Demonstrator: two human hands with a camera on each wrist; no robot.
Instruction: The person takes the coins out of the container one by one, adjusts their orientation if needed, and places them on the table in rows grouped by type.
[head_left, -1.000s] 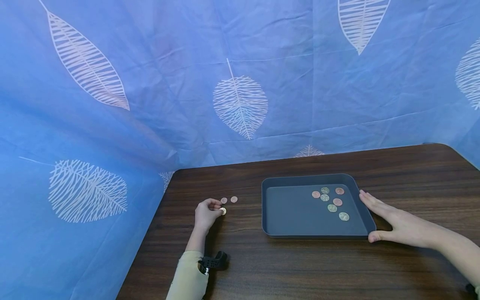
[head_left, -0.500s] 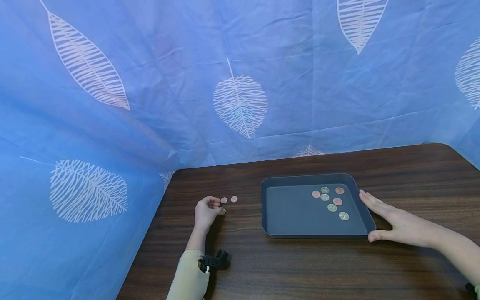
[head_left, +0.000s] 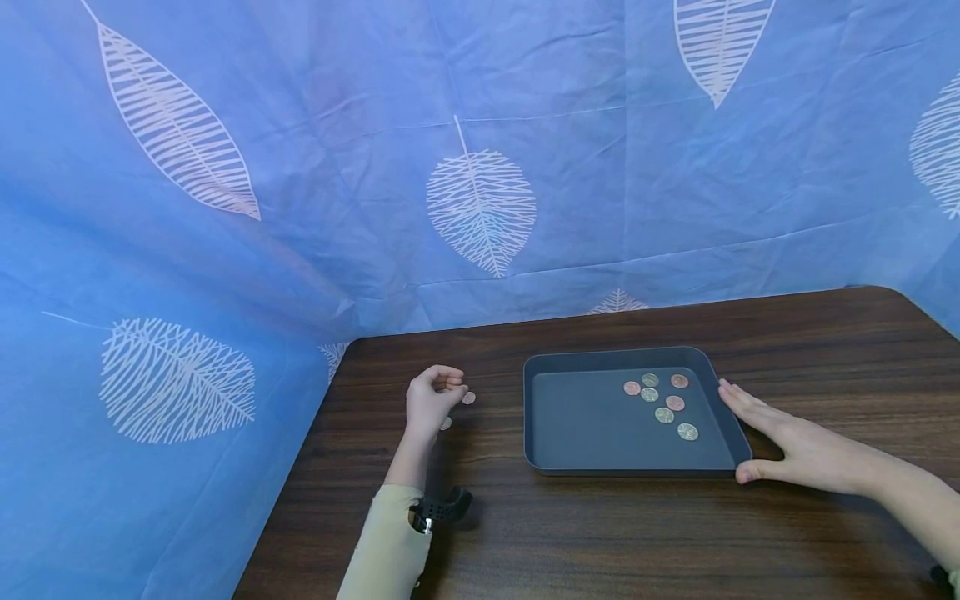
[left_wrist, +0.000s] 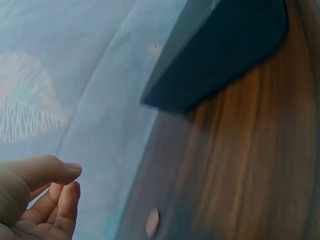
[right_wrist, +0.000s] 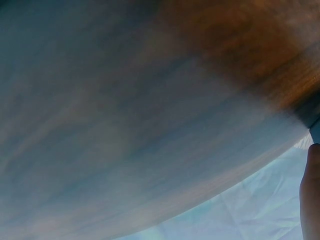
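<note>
In the head view my left hand (head_left: 431,404) hovers over the left part of the table, fingers bent and thumb near the fingertips. Whether a coin is between them cannot be made out. One copper coin (head_left: 468,398) lies just beyond the thumb, and a pale gold coin (head_left: 446,423) below the hand. Another copper spot there is hidden. The left wrist view shows thumb and fingertips (left_wrist: 72,192) close together and a copper coin (left_wrist: 153,222) on the wood. My right hand (head_left: 798,446) rests with outstretched fingers against the right side of the dark grey tray (head_left: 577,468).
Several copper and gold-coloured coins (head_left: 664,415) lie in the tray's right half. The dark wooden table (head_left: 600,542) meets a blue leaf-printed cloth (head_left: 360,167) at its back and left. A black band (head_left: 442,506) sits on the left wrist.
My left hand has risen off the gold coin and moved right and away, now covering where one copper coin lay. The gold coin stays put. My right hand and the tray have not moved.
</note>
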